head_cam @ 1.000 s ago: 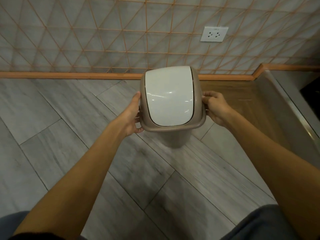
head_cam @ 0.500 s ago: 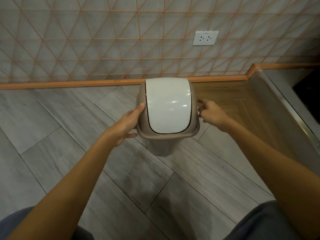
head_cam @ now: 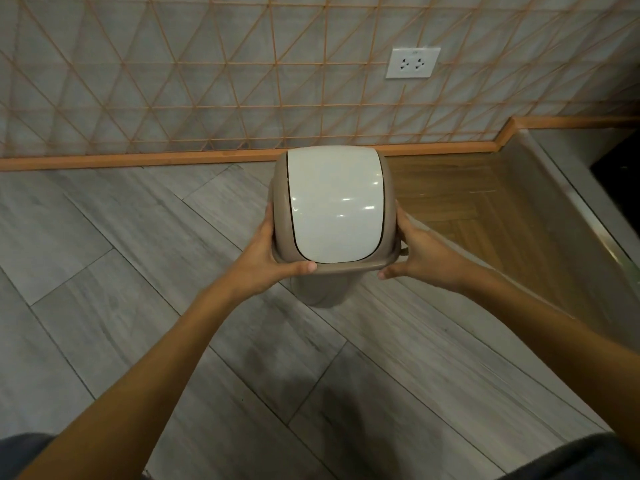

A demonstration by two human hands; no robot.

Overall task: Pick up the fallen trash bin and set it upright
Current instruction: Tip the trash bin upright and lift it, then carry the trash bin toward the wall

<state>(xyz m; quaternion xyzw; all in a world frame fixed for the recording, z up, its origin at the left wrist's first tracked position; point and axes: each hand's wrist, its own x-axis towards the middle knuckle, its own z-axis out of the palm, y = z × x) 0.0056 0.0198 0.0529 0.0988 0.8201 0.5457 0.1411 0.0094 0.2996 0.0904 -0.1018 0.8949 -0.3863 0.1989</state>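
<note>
The trash bin (head_cam: pixel 334 209) is a small taupe plastic bin with a glossy white swing lid, seen from above and standing upright on the grey floor near the wall. My left hand (head_cam: pixel 266 258) grips the left side of its lid rim, thumb lying along the front edge. My right hand (head_cam: pixel 419 254) holds the right side of the rim, fingers curled under it. The bin's lower body is mostly hidden beneath the lid.
A tiled wall with orange lines and an orange baseboard (head_cam: pixel 138 161) runs behind the bin, with a white power socket (head_cam: pixel 412 63) above. A wooden floor patch (head_cam: pixel 460 202) and a raised grey ledge (head_cam: pixel 568 216) lie to the right.
Both hands have slid from the sides of the lid toward its front corners. The bin sits slightly further from the wall in view, still upright.
</note>
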